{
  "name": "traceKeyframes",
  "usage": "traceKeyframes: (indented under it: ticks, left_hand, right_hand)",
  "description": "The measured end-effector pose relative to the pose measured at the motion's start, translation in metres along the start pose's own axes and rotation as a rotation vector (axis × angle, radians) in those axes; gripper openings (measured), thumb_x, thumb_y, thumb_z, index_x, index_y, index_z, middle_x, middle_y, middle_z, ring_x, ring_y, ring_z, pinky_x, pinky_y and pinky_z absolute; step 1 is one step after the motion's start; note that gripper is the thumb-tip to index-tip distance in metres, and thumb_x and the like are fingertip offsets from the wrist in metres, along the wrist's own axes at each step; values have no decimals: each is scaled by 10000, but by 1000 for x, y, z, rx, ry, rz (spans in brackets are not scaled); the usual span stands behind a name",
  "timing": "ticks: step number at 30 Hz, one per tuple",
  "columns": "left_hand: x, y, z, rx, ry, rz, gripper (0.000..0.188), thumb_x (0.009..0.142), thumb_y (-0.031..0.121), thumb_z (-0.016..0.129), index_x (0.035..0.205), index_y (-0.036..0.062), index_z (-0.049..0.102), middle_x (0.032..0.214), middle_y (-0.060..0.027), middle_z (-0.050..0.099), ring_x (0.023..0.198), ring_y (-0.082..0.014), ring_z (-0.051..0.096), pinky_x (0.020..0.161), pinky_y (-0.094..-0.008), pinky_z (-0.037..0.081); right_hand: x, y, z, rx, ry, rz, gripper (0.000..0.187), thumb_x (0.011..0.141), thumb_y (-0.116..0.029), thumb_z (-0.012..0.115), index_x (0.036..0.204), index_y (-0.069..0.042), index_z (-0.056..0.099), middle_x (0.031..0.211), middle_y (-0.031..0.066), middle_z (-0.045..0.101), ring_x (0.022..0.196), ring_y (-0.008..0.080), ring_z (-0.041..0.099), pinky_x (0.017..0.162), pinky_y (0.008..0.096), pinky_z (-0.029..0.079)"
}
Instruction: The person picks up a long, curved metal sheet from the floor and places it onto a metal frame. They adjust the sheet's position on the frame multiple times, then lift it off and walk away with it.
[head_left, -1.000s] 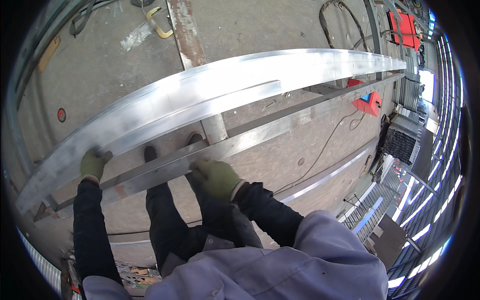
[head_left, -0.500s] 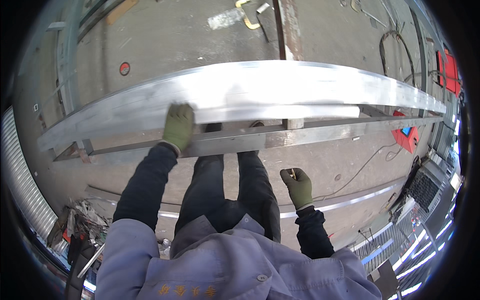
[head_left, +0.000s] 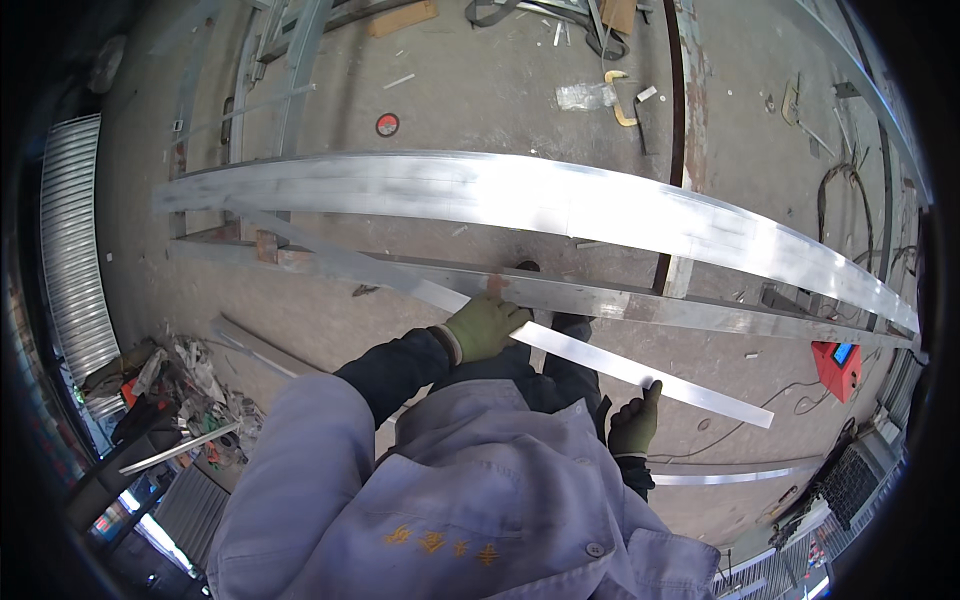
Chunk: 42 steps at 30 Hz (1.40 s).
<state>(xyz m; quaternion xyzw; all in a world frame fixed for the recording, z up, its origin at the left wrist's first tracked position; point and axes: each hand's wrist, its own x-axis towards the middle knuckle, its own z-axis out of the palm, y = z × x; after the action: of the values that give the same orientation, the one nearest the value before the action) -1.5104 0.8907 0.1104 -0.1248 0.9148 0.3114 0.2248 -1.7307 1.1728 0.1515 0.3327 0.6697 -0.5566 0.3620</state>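
Aluminium strip (head_left: 600, 358) — long, flat, lying diagonally, its far-left end resting on the steel frame (head_left: 700, 308), near-right end free. Left hand (head_left: 487, 327), gloved, fingers closed over the strip mid-length. Right hand (head_left: 634, 422) — gloved, gripping strip's near edge from below.

- My left hand (head_left: 487, 325) and right hand (head_left: 636, 420) share the thin metal strip (head_left: 600, 355); bare concrete floor (head_left: 330, 320) lies open at left centre.
- Across the upper middle, the wide aluminium beam (head_left: 520, 200) and steel rail (head_left: 600, 295) bar my reach.
- The scrap pile (head_left: 190, 390) crowds the lower left.
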Motion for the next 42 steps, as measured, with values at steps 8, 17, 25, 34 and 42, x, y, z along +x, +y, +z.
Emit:
traceKeyframes:
  ticks: [8, 17, 25, 34, 42]
  left_hand:
    - [-55, -23, -6, -153, 287, 19, 572, 871, 367, 756, 1349, 98, 594, 1183, -189, 693, 1148, -378, 648, 1028, -502, 463]
    - [-125, -145, -1, 258, 206, -371, 318, 710, 158, 729, 1024, 109, 743, 992, -173, 740, 952, -380, 705, 857, -507, 541]
    - [-36, 27, -11, 128, 224, -174, 338, 717, 246, 805, 1010, 98, 722, 899, -153, 737, 881, -383, 714, 859, -520, 535]
    - [88, 270, 15, 143, 178, -35, 567, 768, 552, 795, 1027, 53, 722, 981, -185, 743, 916, -379, 723, 829, -504, 556]
    - [135, 416, 44, -145, 88, 58, 560, 821, 533, 790, 1226, 153, 716, 1159, -151, 732, 1053, -342, 715, 890, -455, 561]
  right_hand:
    - [-24, -6, -2, 156, -139, -53, 279, 1074, -369, 630, 887, -209, 499, 574, -98, 247, 445, 35, 216, 408, 251, 190]
    - [-28, 7, -35, 175, -133, -280, 352, 1039, -402, 676, 835, -169, 511, 614, -60, 362, 469, 77, 335, 434, 248, 295]
    - [-20, -53, -138, 125, 77, -406, 403, 1046, -462, 648, 1192, -89, 691, 654, -61, 470, 492, 53, 394, 445, 241, 290]
    - [-8, -24, -274, 20, -60, -543, 337, 1078, -250, 618, 1316, -21, 685, 945, 16, 663, 695, 79, 549, 661, 234, 479]
    - [-1, -91, -390, -161, 3, -318, 368, 983, -344, 746, 1152, -17, 764, 907, 23, 720, 732, 88, 617, 658, 253, 511]
